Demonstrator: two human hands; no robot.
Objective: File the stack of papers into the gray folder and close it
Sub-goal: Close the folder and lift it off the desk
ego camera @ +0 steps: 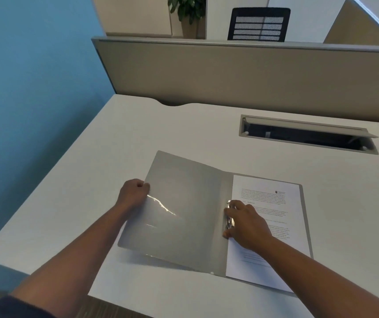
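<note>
A thin gray plastic folder (183,214) is lying open on the white worktop (206,129), close to its near edge and nearer its left side. The folder is holding a stack of white printed papers (275,226), which is resting flat on the right-hand panel against the spine. The left cover is lifting off the worktop, casting a shadow beneath its near edge. The left hand (133,195) is closing its grip on the outer edge of that raised cover, fingers curled round it. The right hand (245,223) is lying spread and flat over the papers, its fingertips pressing at the metal clip (229,220) along the spine, gripping nothing. The hand is covering most of the clip, and the printed text is too blurred to read. Toward the far right edge, a rectangular cable hatch (307,134) is sitting open, its inside dark.
</note>
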